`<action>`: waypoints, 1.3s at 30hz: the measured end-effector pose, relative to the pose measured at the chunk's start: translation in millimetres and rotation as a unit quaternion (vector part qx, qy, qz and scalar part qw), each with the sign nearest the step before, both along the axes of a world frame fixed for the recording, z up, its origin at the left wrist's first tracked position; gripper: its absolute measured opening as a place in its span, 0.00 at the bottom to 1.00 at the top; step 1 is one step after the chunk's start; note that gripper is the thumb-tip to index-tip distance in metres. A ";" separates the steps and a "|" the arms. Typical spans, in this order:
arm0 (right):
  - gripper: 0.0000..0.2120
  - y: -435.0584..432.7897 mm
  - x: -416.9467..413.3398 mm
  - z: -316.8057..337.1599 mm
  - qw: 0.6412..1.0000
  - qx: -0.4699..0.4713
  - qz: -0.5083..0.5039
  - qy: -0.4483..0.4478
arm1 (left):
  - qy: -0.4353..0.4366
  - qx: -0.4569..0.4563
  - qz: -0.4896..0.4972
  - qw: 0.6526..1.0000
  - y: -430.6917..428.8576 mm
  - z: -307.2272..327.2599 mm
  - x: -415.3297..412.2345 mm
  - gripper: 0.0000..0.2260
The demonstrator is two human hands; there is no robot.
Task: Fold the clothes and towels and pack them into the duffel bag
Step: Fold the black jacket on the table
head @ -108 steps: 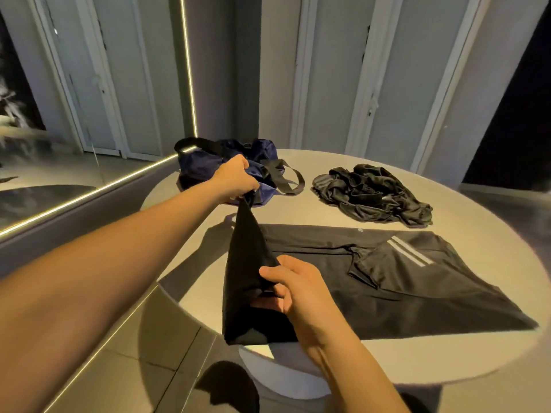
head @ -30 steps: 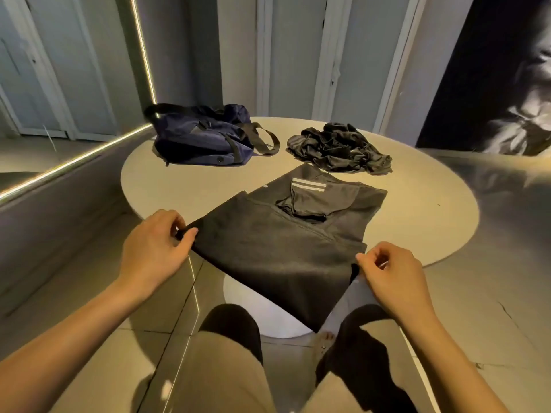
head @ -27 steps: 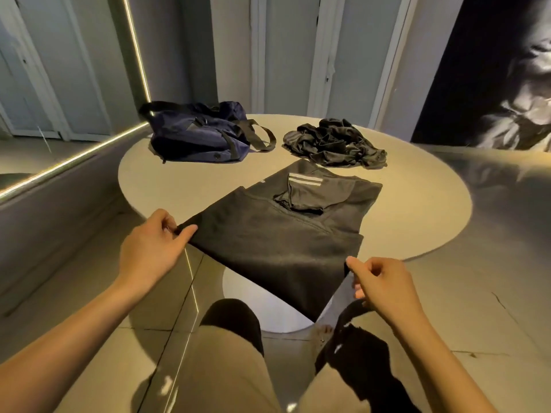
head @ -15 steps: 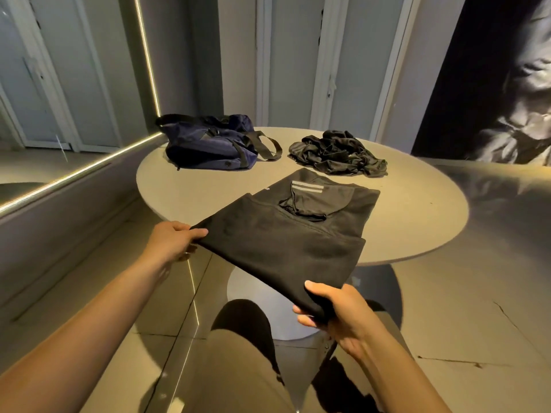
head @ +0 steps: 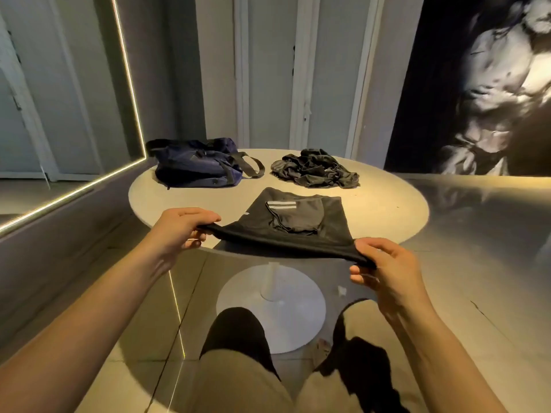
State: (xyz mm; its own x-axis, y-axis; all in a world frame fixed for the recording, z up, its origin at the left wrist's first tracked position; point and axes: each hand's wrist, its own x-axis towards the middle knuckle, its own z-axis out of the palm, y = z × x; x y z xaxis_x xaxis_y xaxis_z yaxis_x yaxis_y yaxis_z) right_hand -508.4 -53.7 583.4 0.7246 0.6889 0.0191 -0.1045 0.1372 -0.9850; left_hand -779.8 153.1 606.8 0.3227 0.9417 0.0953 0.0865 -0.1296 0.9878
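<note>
Pinching the black shirt (head: 293,226) at its near corners, left hand (head: 179,231) and right hand (head: 384,266), we hold its hem crosswise, body stretching away toward the duffel bag (head: 196,163).

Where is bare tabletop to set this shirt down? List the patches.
Widest bare patch: the table's right side, between the black shirt, the crumpled clothes pile and the rim. A smaller one lies left, between the duffel bag and the shirt. The back is crowded: only a narrow strip separates bag and pile.
</note>
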 end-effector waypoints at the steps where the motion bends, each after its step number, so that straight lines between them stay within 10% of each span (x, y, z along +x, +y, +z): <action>1: 0.06 -4.7 2.8 6.0 1.000 0.012 0.004 -0.001 | -0.002 0.007 -0.020 1.000 -3.2 6.0 -0.9 0.06; 17: 0.14 5.6 77.3 60.1 0.992 0.040 0.090 -0.074 | 0.049 0.196 -0.072 0.977 32.5 65.8 45.6 0.05; 24: 0.03 64.1 134.2 73.1 0.986 -0.054 0.117 -0.104 | 0.036 0.103 -0.088 0.990 103.8 63.2 121.3 0.09; 31: 0.15 158.8 193.1 12.3 0.946 -0.255 0.081 -0.183 | 0.172 -0.050 -0.065 0.982 169.0 -7.8 189.5 0.12; 39: 0.07 181.7 203.4 1.7 0.966 -0.185 0.097 -0.153 | 0.238 0.050 -0.068 0.968 193.3 -24.5 202.2 0.07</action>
State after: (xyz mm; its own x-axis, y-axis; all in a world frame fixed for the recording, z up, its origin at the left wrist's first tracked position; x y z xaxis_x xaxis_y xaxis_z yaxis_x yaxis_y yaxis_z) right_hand -304.9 128.0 585.1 0.5804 0.8119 -0.0627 0.2103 -0.2238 -0.9517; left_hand -577.7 346.4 582.3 0.4718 0.8817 -0.0064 0.5045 -0.2640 0.8221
